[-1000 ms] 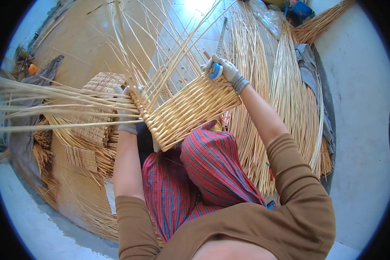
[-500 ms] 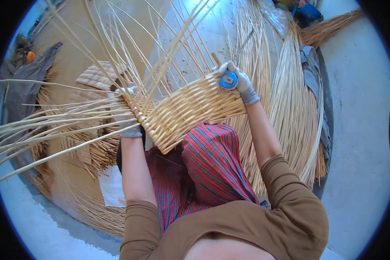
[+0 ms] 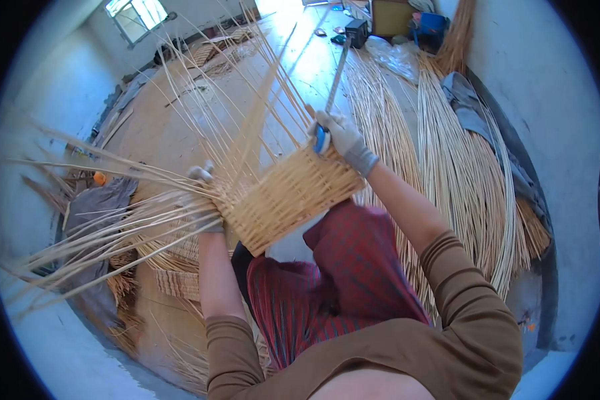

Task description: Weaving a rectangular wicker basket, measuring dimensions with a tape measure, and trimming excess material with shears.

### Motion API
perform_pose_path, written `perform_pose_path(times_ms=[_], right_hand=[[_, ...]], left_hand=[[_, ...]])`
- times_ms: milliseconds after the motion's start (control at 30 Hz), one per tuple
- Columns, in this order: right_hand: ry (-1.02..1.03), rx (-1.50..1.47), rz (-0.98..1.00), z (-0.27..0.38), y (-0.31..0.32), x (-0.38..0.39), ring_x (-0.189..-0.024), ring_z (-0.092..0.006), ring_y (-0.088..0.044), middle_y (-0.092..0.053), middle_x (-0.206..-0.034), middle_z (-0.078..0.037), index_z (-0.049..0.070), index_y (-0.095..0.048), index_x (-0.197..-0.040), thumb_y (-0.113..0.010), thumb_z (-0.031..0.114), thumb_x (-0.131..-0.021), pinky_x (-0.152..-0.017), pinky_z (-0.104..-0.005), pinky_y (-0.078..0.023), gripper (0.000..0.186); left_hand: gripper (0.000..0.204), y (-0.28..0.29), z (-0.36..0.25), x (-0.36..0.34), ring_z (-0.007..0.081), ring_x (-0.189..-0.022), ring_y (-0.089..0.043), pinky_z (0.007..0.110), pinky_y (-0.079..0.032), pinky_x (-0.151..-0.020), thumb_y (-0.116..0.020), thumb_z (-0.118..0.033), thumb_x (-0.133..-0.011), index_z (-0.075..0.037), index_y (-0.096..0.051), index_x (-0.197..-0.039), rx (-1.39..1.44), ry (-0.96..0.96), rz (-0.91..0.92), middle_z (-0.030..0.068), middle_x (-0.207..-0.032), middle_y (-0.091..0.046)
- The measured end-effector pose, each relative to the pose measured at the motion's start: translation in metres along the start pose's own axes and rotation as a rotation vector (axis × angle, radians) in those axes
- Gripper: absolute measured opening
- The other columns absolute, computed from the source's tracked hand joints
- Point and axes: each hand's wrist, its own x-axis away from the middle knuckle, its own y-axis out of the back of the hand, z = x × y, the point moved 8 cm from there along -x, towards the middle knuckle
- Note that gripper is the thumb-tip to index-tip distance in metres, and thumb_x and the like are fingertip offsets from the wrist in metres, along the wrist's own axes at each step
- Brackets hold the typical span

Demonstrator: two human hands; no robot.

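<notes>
A woven wicker piece [image 3: 293, 200] of pale canes is held tilted above my knees, long unwoven canes [image 3: 127, 220] fanning out to the left and upward. My left hand [image 3: 205, 197], in a light work glove, is closed on its left end, partly hidden behind the canes. My right hand [image 3: 342, 140], also gloved, is closed around a blue tape measure [image 3: 321, 139] at the piece's upper right corner. A short brown stick end [image 3: 310, 111] sticks up by the right fingers. The canes and the piece are blurred by motion.
Long bundles of pale canes [image 3: 453, 187] lie on the right, partly under a grey cloth [image 3: 465, 103]. A long grey strip [image 3: 337, 77] runs from near my right hand toward a dark box [image 3: 357, 32]. Another grey cloth [image 3: 100, 207] and woven pieces [image 3: 178, 283] lie on the left.
The view has tilted up, showing more of the far room and a window. The wicker piece has turned and shifted slightly down; the tape measure's face has turned away from view.
</notes>
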Motion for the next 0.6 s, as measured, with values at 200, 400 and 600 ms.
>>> perform_pose_path(times_ms=[200,400,600], right_hand=[[0.205,-0.110,-0.092,0.052,0.012,0.068,-0.066,-0.0100,-0.064,-0.066,-0.071,-0.004,0.000,-0.069,-0.088,-0.044,0.043,-0.108,-0.063,-0.0252,-0.052,0.053],[0.127,-0.222,-0.093,-0.023,-0.003,0.158,-0.076,-0.0109,-0.060,-0.065,-0.093,-0.008,0.002,-0.066,-0.091,-0.042,0.041,-0.109,-0.072,-0.0285,-0.051,0.050],[0.025,-0.299,-0.059,-0.046,0.002,0.184,-0.074,-0.0086,-0.060,-0.065,-0.088,-0.004,0.002,-0.070,-0.091,-0.047,0.047,-0.106,-0.069,-0.0264,-0.049,0.052]], left_hand=[[0.072,-0.090,-0.068,0.021,0.0324,-0.108,-0.065,0.049,-0.043,-0.111,-0.037,-0.061,-0.101,0.001,-0.069,-0.114,0.147,0.035,0.237,0.0173,-0.086,-0.071],[0.066,-0.109,-0.045,0.118,0.0217,-0.072,-0.066,0.036,-0.061,-0.068,-0.041,-0.060,-0.100,0.002,-0.062,-0.085,0.101,0.260,0.339,0.0201,-0.094,-0.070],[0.063,-0.060,-0.028,0.141,0.0172,-0.066,-0.062,0.029,-0.055,-0.057,-0.044,-0.058,-0.101,0.000,-0.061,-0.084,0.030,0.252,0.045,0.0155,-0.094,-0.070]])
